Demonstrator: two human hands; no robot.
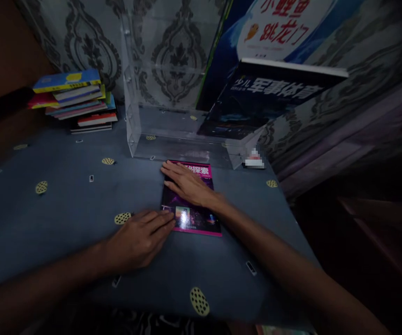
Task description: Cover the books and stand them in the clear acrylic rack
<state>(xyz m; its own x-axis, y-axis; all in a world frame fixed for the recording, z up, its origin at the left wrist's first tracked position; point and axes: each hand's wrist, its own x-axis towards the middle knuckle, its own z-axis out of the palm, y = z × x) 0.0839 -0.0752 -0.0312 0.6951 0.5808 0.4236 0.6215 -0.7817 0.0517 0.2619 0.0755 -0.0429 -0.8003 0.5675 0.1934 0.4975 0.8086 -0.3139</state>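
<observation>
A dark book with a pink border lies on the blue patterned tablecloth, its cover facing up. Across its upper part rests my right hand, palm down with the fingers stretched out and slightly apart. My left hand is at the book's lower left corner. Its fingers lie extended close together, their tips touching the cover's edge, and its thumb is hidden. Just beyond the book stands a clear acrylic book rack. A dark military-themed book leans in its right side.
Behind that book rises a larger blue book. At the back left is an uneven stack of books. A small blurred-out object sits by the rack's right foot. The table's right edge drops off into shadow, and patterned wallpaper covers the wall.
</observation>
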